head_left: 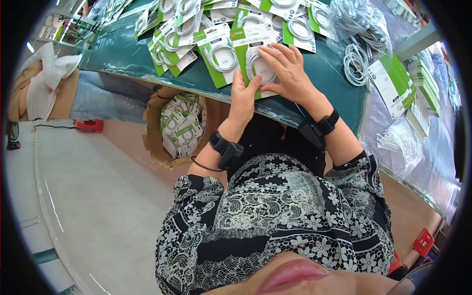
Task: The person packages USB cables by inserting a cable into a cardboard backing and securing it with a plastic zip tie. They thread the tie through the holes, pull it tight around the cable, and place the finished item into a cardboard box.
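Observation:
A green and white carded cable pack (245,44), with a coiled white cable on its front, lies at the near edge of the green table. My left hand (243,96) pinches its lower left edge between thumb and fingers. Flat across the coil's right side rests my right hand (290,73), fingers stretched and thumb near the card's lower edge. Just left of it lies another cable pack (219,56) of the same kind. More such packs (172,44) are heaped behind, overlapping one another.
A cardboard box (153,140) of cable packs stands below the table edge. On the right are a loose coiled cable (355,65), bagged cables (361,24), flat green and white cards (391,83) and a card stack (424,88). Another person (54,88) stands at the left.

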{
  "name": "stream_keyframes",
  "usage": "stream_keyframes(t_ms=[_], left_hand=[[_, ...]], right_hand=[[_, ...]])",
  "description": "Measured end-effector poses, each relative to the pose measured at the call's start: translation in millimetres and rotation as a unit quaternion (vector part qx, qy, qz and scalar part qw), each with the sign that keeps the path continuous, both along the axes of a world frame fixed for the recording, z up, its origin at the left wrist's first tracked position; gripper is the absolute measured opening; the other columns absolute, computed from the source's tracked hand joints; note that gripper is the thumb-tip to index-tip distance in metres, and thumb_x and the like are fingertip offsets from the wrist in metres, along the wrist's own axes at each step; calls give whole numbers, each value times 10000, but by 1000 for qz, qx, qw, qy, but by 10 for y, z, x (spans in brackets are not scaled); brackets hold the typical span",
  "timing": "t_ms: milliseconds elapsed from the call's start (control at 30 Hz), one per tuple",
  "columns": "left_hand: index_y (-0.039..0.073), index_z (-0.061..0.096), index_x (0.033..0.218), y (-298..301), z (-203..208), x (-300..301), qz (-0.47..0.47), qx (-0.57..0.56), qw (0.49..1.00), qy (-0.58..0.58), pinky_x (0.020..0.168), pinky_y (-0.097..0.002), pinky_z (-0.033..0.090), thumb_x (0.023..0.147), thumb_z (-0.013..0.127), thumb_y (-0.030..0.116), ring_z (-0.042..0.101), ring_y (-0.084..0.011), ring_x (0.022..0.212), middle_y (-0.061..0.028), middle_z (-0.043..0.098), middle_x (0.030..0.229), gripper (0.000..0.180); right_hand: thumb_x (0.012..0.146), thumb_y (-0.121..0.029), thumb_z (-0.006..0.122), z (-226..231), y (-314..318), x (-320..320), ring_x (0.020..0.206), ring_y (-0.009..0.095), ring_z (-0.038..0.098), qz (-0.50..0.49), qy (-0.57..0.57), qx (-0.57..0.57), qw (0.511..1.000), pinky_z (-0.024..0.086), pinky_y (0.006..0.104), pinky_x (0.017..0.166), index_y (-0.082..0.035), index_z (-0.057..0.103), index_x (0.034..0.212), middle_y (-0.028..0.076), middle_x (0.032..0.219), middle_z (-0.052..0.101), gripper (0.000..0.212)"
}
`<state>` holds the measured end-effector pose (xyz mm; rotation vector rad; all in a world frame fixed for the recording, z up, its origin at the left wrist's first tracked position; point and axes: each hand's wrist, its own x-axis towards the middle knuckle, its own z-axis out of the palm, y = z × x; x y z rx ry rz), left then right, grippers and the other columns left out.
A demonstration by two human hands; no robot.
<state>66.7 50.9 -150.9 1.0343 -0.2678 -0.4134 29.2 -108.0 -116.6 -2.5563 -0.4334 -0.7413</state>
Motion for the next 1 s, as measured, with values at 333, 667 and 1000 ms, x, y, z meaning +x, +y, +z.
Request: stream_keyframes(t_ms=[333,667,1000], left_hand=[[9,421,1233,51,47,204,17,8,1000,-17,871,-285,490,950,525,46,564,-131,1021,-75,558,1144,304],[6,475,1184,189,-189,368,107,-46,993,-28,818,-267,492,1006,472,233,570,-113,947,-53,581,1069,288],[43,524,991,505,314,1322,170,3,980,-105,503,-259,485,976,533,298,607,-135,639,-32,621,896,255]], right_hand=[[825,-285,696,-115,-205,124,1294,278,390,-60,-33,192,979,277,419,1088,-59,382,1392,101,1358,463,687],[961,-124,526,-343,-103,141,995,149,586,32,210,462,861,474,269,870,-4,491,1273,88,1139,586,336],[940,-71,535,-443,-293,50,892,119,594,11,246,522,817,486,249,817,-2,554,1200,62,1016,610,269]])
